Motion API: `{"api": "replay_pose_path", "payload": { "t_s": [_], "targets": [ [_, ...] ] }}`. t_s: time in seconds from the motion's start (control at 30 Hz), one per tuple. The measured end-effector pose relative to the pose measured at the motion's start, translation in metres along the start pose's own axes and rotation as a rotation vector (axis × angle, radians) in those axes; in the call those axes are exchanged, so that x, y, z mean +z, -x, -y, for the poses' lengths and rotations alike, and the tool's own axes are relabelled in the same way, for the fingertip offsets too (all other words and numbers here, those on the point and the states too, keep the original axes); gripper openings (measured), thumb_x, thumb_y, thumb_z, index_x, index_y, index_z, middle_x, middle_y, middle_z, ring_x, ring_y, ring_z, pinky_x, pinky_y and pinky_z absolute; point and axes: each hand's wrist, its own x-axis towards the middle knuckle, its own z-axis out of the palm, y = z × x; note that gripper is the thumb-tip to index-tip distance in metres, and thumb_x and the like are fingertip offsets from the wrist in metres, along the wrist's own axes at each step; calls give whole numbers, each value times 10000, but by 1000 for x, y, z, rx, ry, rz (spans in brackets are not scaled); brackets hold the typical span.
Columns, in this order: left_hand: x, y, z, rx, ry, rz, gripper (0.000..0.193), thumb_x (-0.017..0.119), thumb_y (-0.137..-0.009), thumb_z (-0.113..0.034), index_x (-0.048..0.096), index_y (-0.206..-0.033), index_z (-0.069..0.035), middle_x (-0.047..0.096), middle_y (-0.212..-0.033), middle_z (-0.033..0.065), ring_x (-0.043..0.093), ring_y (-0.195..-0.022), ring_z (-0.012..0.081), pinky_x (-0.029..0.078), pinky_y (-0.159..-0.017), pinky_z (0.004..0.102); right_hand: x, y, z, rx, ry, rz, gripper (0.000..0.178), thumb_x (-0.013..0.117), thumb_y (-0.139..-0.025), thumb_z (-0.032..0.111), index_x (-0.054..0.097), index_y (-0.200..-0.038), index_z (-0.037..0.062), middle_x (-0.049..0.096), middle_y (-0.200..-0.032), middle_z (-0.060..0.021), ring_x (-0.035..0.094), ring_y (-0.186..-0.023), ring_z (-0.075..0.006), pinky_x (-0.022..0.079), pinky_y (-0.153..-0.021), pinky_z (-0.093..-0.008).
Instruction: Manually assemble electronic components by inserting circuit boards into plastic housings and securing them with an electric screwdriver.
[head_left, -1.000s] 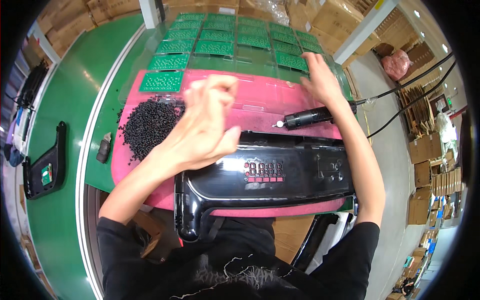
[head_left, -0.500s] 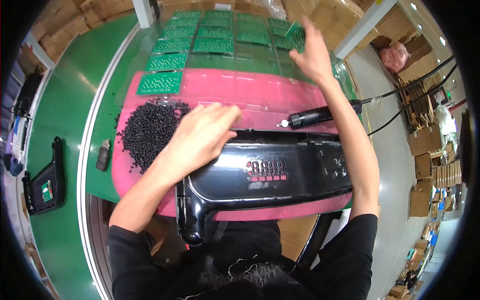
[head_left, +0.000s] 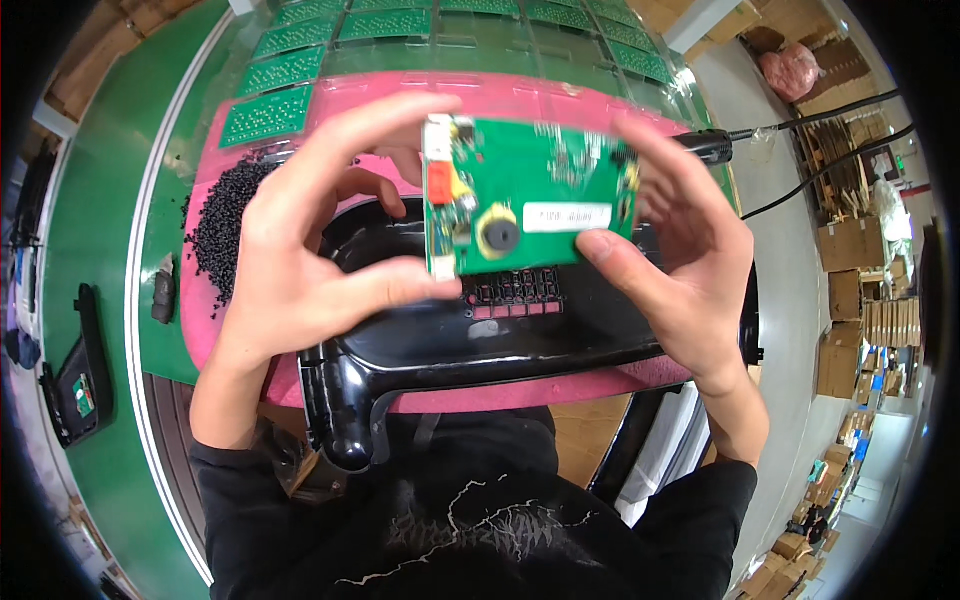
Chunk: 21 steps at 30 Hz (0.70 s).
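Observation:
A green circuit board is held up in front of me, its component side showing a white label, a round black part and a red connector. My right hand grips its right end, thumb on the face. At the left end, the index finger and thumb of my left hand span the board's upper and lower corners. Below the board lies a glossy black plastic housing with digit-shaped cutouts, partly hidden by the board and my hands.
The housing rests on a pink mat. Black pellets are heaped at the left. More green boards lie in a clear tray at the back. A corded black tool is at the right. Another black housing stands far left.
My right hand has brought a circuit board from the back right tray to above the housing. My left hand has lifted from the housing to the board's left end. The view has shifted.

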Motion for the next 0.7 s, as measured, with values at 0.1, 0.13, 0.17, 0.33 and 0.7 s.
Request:
{"api": "replay_pose_path", "payload": {
  "t_s": [0.1, 0.13, 0.17, 0.33, 0.7],
  "targets": [
    [1, -2, -6, 136, -84, 190, 796, 871, -572, -193, 518, -1247, 38, 536, -1211, 169, 574, -1056, 267, 489, -887, 369, -10, 21, 2, 302, 21, -36, 295, 750, -808, 48, 624, -1067, -14, 654, -848, 7, 565, -757, -27, 415, -663, -188],
    [5, -3, -5, 169, -110, 223, 761, 860, -565, -183, 534, -1221, 22, 559, -1171, 164, 584, -1033, 273, 491, -857, 360, -13, 28, 4, 337, 53, -17, 209, 727, -825, 49, 631, -999, -14, 642, -778, 15, 551, -701, -18, 413, -631, -185],
    [8, -3, -4, 202, -135, 255, 727, 850, -557, -172, 550, -1195, 5, 582, -1131, 159, 594, -1011, 279, 493, -826, 351, -16, 34, 6, 372, 85, 3, 128, 704, -842, 51, 639, -931, -14, 630, -708, 23, 537, -645, -10, 411, -599, -182],
    [16, 4, -8, 48, -250, 543, 632, 805, -556, -187, 546, -1115, -47, 602, -1028, 105, 628, -929, 301, 522, -741, 352, -17, 69, 7, 528, -55, 162, 86, 591, -875, -1, 629, -941, -41, 660, -642, -31, 590, -576, -32, 445, -540, -183],
    [17, 7, 2, -230, -420, 481, 582, 817, -574, -184, 538, -1068, -52, 563, -881, 70, 582, -642, 214, 477, -567, 329, -23, 47, -46, -47, 314, 211, 518, 869, -583, 135, 646, -1040, 39, 542, -1233, -132, 625, -989, -248, 508, -870, -365]
  ]
}}
